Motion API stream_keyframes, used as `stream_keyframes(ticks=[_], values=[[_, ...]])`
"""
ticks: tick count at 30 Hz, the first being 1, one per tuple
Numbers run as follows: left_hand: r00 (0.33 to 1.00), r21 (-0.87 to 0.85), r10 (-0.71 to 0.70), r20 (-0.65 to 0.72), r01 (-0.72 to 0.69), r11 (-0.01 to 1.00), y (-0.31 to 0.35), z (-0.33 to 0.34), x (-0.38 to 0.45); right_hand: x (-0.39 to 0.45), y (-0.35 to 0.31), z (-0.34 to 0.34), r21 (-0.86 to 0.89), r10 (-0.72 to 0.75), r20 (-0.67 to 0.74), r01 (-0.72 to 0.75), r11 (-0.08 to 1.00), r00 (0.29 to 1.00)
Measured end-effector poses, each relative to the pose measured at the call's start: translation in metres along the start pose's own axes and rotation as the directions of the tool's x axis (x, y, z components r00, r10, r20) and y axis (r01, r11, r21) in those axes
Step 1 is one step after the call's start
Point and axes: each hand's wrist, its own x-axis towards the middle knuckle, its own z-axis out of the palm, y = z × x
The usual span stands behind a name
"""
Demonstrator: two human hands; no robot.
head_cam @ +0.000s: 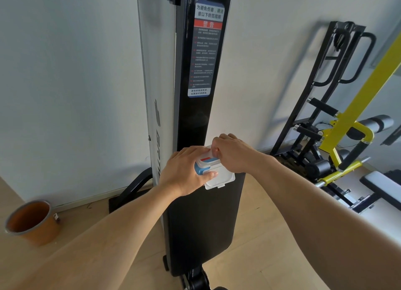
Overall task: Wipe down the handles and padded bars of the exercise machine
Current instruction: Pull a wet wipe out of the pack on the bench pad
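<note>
Wipe pack (213, 170) — a blue-and-white soft pack with its white flip lid hanging open toward the camera — is held in the air in front of the upright black padded board (201, 120) of the nearer machine. Left hand (184, 172) grips the pack from the side, fingers wrapped round its far edge, thumb lying across the top. Right hand (232, 154) sits over the opening with its fingertips bunched in a pinch; whether a wipe is already between them is hidden by the hand itself.

Progress, as a judgement: preparation stage only. No wipe is visibly free of the pack, and no cloth touches any handle or pad. All of the wiping appears to be left.

Targets: the black padded board carries a warning label (207, 50) high up. To the right stands the yellow-and-black exercise machine (351, 124), well apart from the hands, with foam roller pads (373, 123), short black grips on its frame (323, 107) and a bench pad (382, 182) — none being touched.

Surroundings: an orange bin (32, 222) stands on the wooden floor (260, 235) at left, near the white wall (69, 83).
</note>
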Motion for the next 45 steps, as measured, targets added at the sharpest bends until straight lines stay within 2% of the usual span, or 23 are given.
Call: stream_keyframes(ticks=[10,25,32,39,45], values=[[1.000,-0.002,-0.003,0.001,0.003,1.000,0.000,-0.001,0.000,0.002,0.004,-0.004,0.119,0.052,0.029,-0.055,0.991,0.998],[1.000,-0.004,-0.015,-0.021,0.015,1.000,0.002,-0.002,-0.001,0.000,-0.007,-0.002,0.080,0.026,-0.081,-0.020,0.997,0.996],[1.000,-0.011,-0.013,-0.023,0.013,1.000,0.004,-0.002,-0.002,-0.003,-0.008,0.000,0.070,-0.011,-0.079,0.016,0.997,0.997],[1.000,-0.022,0.018,-0.013,-0.018,1.000,0.002,-0.003,-0.001,-0.006,0.000,-0.005,0.257,0.078,-0.090,-0.053,0.965,0.993],[1.000,-0.013,0.015,-0.007,-0.015,1.000,0.002,-0.001,0.000,-0.005,-0.001,-0.007,0.393,0.151,-0.187,-0.067,0.917,0.971]])
